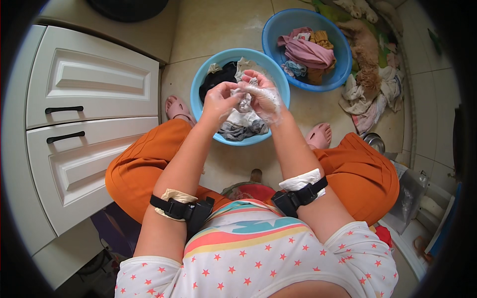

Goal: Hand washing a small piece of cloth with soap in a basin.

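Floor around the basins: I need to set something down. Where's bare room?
Bare tile shows between the cabinet and darker basin, and between that basin and the right foot. Crowded: the lighter basin, holding clothes; right of the darker basin, among heaped cloths.

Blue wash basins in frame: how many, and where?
2. The light-blue basin sits below the left hand and right hand; the darker blue basin, holding a pink cloth, is beyond it to the right.
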Tool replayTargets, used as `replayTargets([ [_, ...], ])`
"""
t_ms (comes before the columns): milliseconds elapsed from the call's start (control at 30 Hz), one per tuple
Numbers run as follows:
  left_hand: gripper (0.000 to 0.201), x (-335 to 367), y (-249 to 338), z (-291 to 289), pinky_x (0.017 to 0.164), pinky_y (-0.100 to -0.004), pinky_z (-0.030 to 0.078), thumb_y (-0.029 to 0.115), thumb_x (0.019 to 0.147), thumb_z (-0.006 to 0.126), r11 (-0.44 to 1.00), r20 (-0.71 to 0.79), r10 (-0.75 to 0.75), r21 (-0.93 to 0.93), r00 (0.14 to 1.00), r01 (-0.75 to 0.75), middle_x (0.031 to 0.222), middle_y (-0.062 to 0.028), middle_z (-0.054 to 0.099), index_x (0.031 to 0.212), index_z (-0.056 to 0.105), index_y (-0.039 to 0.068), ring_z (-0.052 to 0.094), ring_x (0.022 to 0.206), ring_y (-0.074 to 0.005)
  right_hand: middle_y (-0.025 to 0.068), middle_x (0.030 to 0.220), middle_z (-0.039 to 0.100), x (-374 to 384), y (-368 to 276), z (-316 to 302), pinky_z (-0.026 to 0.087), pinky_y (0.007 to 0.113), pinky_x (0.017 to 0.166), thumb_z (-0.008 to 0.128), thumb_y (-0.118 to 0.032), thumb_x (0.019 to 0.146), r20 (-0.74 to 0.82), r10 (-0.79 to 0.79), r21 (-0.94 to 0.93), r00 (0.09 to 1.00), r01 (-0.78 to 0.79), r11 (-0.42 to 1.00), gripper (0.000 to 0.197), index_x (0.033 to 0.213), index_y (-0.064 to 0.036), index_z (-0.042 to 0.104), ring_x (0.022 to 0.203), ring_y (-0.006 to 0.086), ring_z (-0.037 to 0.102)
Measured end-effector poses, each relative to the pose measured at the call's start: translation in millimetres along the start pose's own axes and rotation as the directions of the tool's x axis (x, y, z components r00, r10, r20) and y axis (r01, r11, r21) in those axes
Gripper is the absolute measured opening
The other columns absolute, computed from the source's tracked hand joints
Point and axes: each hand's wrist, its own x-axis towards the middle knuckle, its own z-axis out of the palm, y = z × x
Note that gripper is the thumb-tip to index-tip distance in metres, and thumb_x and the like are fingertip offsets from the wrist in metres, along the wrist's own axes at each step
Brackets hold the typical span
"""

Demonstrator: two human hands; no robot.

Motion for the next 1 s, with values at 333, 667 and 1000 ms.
replayTargets([
  [333,0.012,18,13,-39,0.073,-0.0267,0.047,0.010,0.086,0.050,0.861,-0.213,-0.120,-0.509,0.970,-0.005,0.088,-0.0065,0.057,0.096,0.048,0.002,0.056,0.076,-0.0140,0.0031,0.085,0.060,11,3,-68,0.046,0.023,0.064,0.064,-0.003,0.067,0.172,0.324,-0.452,0.930,-0.218,0.865,0.025,0.091,-0.0060,0.057,0.074,0.0100,0.056],
  [667,0.019,12,21,-28,0.080,-0.0312,0.043,0.016,0.084,0.055,0.769,-0.137,-0.005,-0.633,0.990,-0.084,0.092,-0.0078,0.056,0.095,0.046,0.003,0.054,0.088,-0.0166,0.0108,0.097,0.061,5,28,-30,0.046,0.030,0.079,0.043,-0.059,0.080,0.257,0.712,-0.276,0.654,-0.656,0.702,0.062,0.103,-0.0037,0.057,0.089,0.0171,0.058],
  [1000,0.019,-5,-2,-16,0.062,-0.0213,0.041,0.001,0.075,0.059,0.877,-0.088,-0.082,-0.480,0.993,0.030,0.066,0.0024,0.049,0.070,0.045,0.012,0.049,0.064,-0.0071,0.0073,0.092,0.060,19,25,-17,0.047,0.029,0.073,0.038,-0.030,0.092,-0.086,0.209,0.483,0.974,-0.143,0.864,0.027,0.101,-0.0079,0.052,0.084,0.0177,0.059],
])
